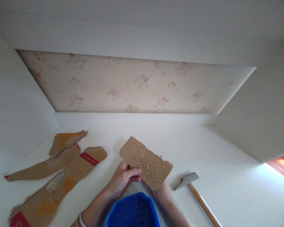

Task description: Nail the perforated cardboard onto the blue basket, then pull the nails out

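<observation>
A torn piece of brown cardboard, punched with many small holes, is held tilted above the white surface. My left hand grips its near left edge, thumb on top and fingers curled below. Behind the cardboard's right half is my right hand, supporting it from underneath. Most of its fingers are hidden; what looks like a fingertip peeks past the far edge. Close below both hands sits a blue plastic basket with holes in its base.
On the left lie torn cardboard strips with red and orange print, and more scraps behind them. To the right, a hammer-like tool with a wooden handle and flat metal head rests on the white surface. White panels enclose the sides.
</observation>
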### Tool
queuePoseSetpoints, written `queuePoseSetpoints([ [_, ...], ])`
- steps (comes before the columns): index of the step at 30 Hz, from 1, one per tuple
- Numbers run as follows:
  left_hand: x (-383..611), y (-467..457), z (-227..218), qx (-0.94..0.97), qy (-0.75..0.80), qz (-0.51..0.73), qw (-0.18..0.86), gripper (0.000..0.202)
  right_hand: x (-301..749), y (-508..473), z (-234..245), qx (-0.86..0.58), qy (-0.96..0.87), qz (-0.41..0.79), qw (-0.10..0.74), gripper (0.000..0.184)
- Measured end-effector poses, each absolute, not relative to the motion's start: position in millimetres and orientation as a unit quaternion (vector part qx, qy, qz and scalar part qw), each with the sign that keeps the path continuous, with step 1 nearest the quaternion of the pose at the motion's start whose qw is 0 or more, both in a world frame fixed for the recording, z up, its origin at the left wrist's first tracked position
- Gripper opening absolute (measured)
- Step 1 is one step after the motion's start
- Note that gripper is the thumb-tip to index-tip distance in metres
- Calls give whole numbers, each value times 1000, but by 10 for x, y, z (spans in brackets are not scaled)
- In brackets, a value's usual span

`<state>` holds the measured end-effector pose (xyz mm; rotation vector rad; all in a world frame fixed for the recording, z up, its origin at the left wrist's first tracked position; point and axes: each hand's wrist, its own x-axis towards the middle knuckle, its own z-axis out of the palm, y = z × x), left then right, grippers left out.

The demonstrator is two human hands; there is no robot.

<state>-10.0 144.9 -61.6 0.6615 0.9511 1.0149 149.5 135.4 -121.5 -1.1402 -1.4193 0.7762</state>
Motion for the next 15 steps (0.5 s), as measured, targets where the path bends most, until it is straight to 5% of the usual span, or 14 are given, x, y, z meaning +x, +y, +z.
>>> queuePoseSetpoints([
  [15,-112,1482,-660,292,401,485,720,34,1413,1355,-924,-469,-618,306,551,42],
])
